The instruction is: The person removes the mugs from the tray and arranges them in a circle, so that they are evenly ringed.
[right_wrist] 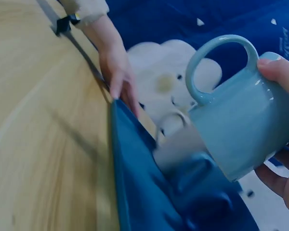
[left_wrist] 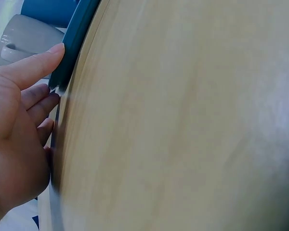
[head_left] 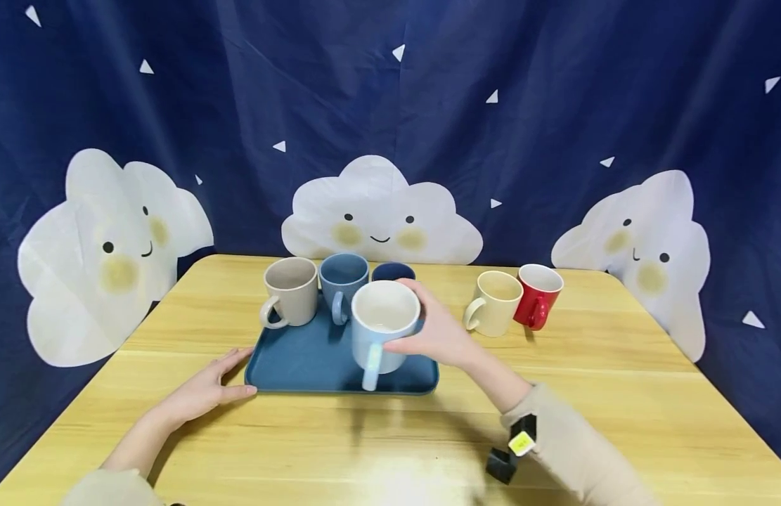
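Note:
My right hand (head_left: pixel 437 327) holds a light blue mug (head_left: pixel 363 337) with a white inside over the right part of a blue tray (head_left: pixel 301 362). Thumb and fingers grip the mug's body; its handle (right_wrist: pixel 195 72) points toward me. With fingers extended, my left hand (head_left: pixel 203 386) touches the tray's near left corner, the thumb (left_wrist: pixel 50 55) against the rim. Along the tray's back stand a greige mug (head_left: pixel 299 302), a blue mug (head_left: pixel 346 281) and a dark blue mug (head_left: pixel 393 270), the last mostly hidden behind the held mug and right hand.
On the wooden table (head_left: pixel 592 393), right of the tray, a cream mug (head_left: pixel 499 309) and a red mug (head_left: pixel 540 288) stand close together. A dark blue curtain (head_left: pixel 523 140) with white clouds hangs behind the table and at its sides.

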`<state>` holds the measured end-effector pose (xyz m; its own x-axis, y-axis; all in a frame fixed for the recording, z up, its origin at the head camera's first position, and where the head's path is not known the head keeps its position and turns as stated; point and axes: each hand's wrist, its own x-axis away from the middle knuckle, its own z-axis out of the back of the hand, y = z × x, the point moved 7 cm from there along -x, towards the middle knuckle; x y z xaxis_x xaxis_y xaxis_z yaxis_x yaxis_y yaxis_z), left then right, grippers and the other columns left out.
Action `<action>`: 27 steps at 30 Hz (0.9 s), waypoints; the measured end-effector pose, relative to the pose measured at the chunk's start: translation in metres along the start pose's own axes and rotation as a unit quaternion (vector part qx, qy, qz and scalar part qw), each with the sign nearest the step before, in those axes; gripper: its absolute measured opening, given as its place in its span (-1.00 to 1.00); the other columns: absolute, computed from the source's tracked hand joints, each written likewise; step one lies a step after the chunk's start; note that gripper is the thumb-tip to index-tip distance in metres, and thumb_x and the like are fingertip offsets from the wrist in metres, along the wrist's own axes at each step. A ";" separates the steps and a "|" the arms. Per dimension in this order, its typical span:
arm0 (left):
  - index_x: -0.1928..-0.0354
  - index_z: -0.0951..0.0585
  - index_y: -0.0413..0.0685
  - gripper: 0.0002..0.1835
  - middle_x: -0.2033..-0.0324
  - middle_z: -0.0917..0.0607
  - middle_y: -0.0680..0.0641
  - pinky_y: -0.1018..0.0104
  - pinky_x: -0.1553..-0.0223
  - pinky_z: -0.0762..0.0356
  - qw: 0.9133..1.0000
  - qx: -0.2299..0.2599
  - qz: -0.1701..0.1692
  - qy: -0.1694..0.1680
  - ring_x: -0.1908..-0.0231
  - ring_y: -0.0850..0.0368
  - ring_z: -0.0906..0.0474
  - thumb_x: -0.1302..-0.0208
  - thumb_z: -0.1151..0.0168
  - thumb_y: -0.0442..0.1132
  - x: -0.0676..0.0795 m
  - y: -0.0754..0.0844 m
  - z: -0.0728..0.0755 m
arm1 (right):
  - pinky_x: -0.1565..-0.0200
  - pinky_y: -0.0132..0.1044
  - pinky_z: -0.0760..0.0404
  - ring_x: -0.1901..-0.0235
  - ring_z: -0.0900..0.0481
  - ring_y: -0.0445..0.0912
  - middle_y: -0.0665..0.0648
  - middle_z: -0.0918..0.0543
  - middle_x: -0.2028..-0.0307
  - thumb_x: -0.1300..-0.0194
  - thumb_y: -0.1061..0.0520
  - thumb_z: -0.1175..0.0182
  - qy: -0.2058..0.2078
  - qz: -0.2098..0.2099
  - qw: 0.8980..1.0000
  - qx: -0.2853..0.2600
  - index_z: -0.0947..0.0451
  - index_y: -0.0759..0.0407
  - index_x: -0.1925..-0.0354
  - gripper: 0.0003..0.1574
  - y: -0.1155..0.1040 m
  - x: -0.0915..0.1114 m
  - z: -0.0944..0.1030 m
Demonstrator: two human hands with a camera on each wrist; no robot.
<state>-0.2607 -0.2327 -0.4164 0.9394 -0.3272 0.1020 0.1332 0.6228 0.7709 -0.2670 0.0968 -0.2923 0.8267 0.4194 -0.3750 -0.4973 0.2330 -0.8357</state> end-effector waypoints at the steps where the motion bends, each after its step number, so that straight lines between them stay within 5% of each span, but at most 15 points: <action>1: -0.39 -0.11 -0.27 -0.12 -0.32 0.11 -0.53 -0.48 -0.08 0.20 1.000 -0.003 0.001 0.001 -0.28 -0.53 0.27 -0.15 -0.28 -0.02 0.000 0.000 0.000 | -0.01 -0.11 -0.45 0.07 -0.50 0.01 0.20 -0.50 -0.02 0.22 0.30 -0.49 0.004 0.001 1.000 0.008 -0.24 0.26 -0.22 0.02 0.001 0.003 0.008; 8: -0.38 -0.12 -0.29 -0.12 -0.32 0.08 -0.53 -0.47 -0.08 0.17 1.000 -0.017 -0.001 0.001 -0.28 -0.53 0.24 -0.15 -0.27 0.00 0.001 0.001 0.000 | 0.03 -0.23 -0.51 0.10 -0.53 -0.01 0.29 -0.50 0.00 0.19 0.36 -0.45 0.049 -0.011 0.998 0.049 -0.24 0.37 -0.21 -0.03 0.013 0.034 0.067; 14: -0.38 -0.12 -0.28 -0.13 -0.32 0.07 -0.53 -0.48 -0.08 0.17 1.000 -0.017 -0.003 0.000 -0.27 -0.53 0.24 -0.15 -0.28 -0.01 -0.001 0.000 0.001 | 0.15 -0.51 -0.46 0.18 -0.50 -0.26 -0.01 -0.51 0.07 0.26 0.52 -0.38 0.103 0.012 0.993 0.051 -0.24 0.42 -0.19 -0.03 0.022 0.067 0.122; 20: -0.38 -0.13 -0.28 -0.13 -0.32 0.06 -0.53 -0.47 -0.08 0.15 1.000 -0.019 -0.003 0.001 -0.28 -0.53 0.23 -0.15 -0.28 -0.01 -0.002 -0.001 0.002 | 0.16 -0.57 -0.43 0.17 -0.49 -0.30 -0.12 -0.52 0.11 0.19 0.60 -0.23 0.123 0.020 0.992 0.015 -0.34 0.12 -0.15 -0.10 0.043 0.098 0.173; 27: -0.38 -0.13 -0.29 -0.13 -0.32 0.06 -0.53 -0.47 -0.08 0.16 1.000 -0.015 -0.002 0.000 -0.28 -0.53 0.23 -0.15 -0.28 -0.02 -0.001 0.000 0.001 | 0.18 -0.61 -0.43 0.18 -0.47 -0.32 -0.13 -0.50 0.13 0.08 0.60 -0.19 0.139 -0.007 0.989 0.048 -0.32 0.01 -0.14 -0.14 0.071 0.125 0.216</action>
<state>-0.2618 -0.2327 -0.4161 0.9387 -0.3299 0.0999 0.1461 0.6432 0.7516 -0.2557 0.3558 -0.3116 0.8677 0.1609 -0.4703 -0.4966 0.3245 -0.8051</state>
